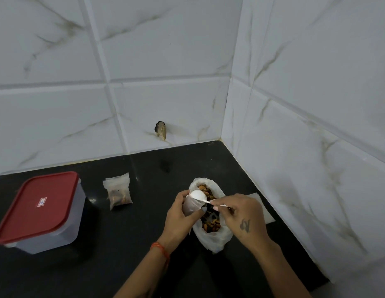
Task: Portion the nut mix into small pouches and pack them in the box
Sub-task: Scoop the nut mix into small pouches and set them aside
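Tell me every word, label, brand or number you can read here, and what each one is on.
Nothing here can be read for certain.
Sticker on the red lid of the box: a small white label with a red border and a dark mark, too small and blurred to read.
Tattoo on the back of the right hand: dark, letter-like shapes, too blurred to make out.
Filled pouch, nut bag, spoon: no print visible.
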`<state>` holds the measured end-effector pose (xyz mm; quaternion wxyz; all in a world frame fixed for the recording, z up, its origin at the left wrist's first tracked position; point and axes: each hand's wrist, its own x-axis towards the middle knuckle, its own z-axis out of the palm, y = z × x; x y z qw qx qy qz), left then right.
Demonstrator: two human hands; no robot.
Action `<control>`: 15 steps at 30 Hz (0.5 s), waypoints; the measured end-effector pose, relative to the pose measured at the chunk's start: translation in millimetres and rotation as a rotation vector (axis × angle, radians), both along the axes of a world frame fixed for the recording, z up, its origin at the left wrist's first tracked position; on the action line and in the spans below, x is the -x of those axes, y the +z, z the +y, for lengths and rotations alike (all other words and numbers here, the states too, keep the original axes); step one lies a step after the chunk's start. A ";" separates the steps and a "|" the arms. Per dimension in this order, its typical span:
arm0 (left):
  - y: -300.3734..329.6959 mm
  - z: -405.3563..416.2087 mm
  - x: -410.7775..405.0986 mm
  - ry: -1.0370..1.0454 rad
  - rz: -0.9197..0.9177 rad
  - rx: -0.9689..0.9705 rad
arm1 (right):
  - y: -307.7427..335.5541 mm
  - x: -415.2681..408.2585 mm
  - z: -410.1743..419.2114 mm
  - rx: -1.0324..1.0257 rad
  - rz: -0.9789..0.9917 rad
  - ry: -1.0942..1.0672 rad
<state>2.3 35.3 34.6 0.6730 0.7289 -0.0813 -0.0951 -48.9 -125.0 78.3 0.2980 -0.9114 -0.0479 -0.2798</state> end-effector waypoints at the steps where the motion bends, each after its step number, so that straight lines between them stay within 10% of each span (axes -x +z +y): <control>1: 0.3 -0.5 0.1 0.001 0.005 0.011 | -0.4 -0.8 -0.5 -0.016 -0.002 -0.002; 12: 1.0 -3.8 -1.1 -0.015 0.083 0.189 | 13.9 2.0 -2.0 -0.724 0.286 -0.059; 15: -3.0 2.4 -2.3 0.073 0.132 0.154 | 2.3 -1.5 -13.3 -0.608 0.379 -0.152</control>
